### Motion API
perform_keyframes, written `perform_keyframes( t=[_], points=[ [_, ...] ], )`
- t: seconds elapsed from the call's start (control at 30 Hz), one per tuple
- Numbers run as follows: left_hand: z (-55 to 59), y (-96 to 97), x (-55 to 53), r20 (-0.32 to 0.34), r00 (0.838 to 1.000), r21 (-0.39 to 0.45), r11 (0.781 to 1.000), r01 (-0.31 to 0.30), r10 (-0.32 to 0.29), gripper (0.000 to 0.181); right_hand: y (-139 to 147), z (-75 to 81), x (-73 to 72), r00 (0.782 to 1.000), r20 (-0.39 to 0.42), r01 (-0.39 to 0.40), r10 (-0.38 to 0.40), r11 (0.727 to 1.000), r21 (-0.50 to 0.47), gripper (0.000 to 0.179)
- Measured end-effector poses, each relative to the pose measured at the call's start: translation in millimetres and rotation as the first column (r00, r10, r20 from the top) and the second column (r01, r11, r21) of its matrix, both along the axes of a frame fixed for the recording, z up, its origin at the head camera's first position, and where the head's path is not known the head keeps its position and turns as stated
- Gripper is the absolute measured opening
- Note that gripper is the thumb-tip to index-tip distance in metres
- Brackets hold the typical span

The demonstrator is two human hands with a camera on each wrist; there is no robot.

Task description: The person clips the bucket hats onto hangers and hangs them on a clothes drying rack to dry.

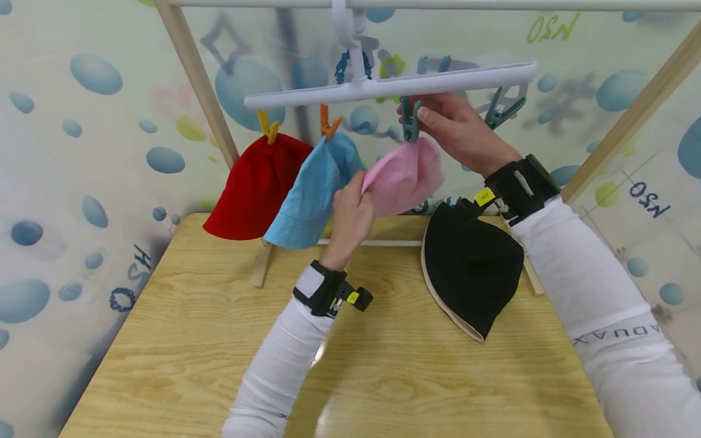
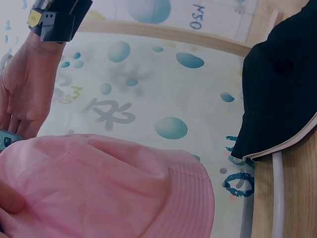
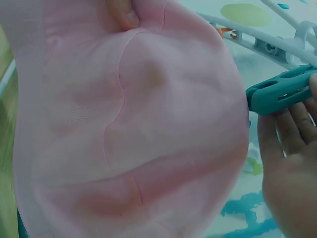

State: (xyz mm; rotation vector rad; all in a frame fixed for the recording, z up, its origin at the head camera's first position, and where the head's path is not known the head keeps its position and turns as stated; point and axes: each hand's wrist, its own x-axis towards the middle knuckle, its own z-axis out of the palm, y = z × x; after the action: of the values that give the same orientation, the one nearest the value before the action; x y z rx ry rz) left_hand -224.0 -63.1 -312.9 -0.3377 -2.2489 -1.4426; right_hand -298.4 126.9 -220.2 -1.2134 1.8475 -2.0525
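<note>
Pink hat (image 1: 405, 182) between two hands, below the hanger (image 1: 394, 86) and right of its hook, crown up toward the bar. With the left hand (image 1: 350, 219), below the hanger's middle, pinching the hat's left edge between thumb and fingers. With the right hand (image 1: 465, 131), just under the hanger's right half, pinching a teal clip (image 1: 409, 132), thumb on one side and fingers on the other. In the head view, clip upright under the hanger, its tip against the crown; cannot tell how much cloth is caught.

Below the hanger's left end, a red hat (image 1: 257, 191) hanging from a yellow clip (image 1: 268, 128); nearer the hanger's middle, a blue hat (image 1: 312, 194) hanging from an orange clip (image 1: 328, 126). At the hanger's right end, a dark clip (image 1: 506, 114), tilted.

Well below the hanger's right half, a black hat (image 1: 476, 267) with a pale inner edge, on its side on the table (image 1: 191, 353). Directly above the hanger, a white rail (image 1: 493, 5); left of the hanger, a slanting wooden post (image 1: 197, 79). Behind the hanger, a pale backdrop (image 1: 137, 36) with blue spots.
</note>
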Motion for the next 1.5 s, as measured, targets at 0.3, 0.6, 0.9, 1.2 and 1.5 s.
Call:
perform_keyframes(
  t=[0.3, 0.6, 0.9, 1.2, 1.5],
  points=[
    [1.9, -0.5, 0.5, -0.012, 1.000, -0.011, 1.000, 0.001, -0.002, 0.025, -5.7, -1.1, 4.5, 0.993, 0.060, 0.098, -0.097, 0.995, -0.030, 0.026],
    [10.1, 1.9, 1.2, -0.003, 1.000, 0.034, 0.999, -0.003, 0.003, 0.024, -6.6, -1.1, 7.4, 0.978, 0.114, 0.181, -0.177, 0.983, -0.019, 0.024],
    [9.3, 3.3, 3.0, 0.104, 0.994, 0.042, 0.999, 0.033, -0.037, 0.024, 6.2, -8.4, 6.3, 0.995, 0.044, 0.095, -0.094, 0.996, -0.004, 0.035],
    [7.1, -2.7, 4.7, 0.207, 0.972, -0.010, 0.993, 0.119, -0.115, 0.024, 5.0, -13.5, 10.2, 0.980, 0.044, 0.196, -0.196, 0.980, 0.024, 0.033],
    [16.1, -28.6, 16.8, 0.160, 0.964, -0.087, 0.970, 0.227, -0.211, 0.036, 21.0, -34.6, 18.2, 0.955, 0.029, 0.297, -0.296, 0.953, -0.057, 0.029]
  ],
)
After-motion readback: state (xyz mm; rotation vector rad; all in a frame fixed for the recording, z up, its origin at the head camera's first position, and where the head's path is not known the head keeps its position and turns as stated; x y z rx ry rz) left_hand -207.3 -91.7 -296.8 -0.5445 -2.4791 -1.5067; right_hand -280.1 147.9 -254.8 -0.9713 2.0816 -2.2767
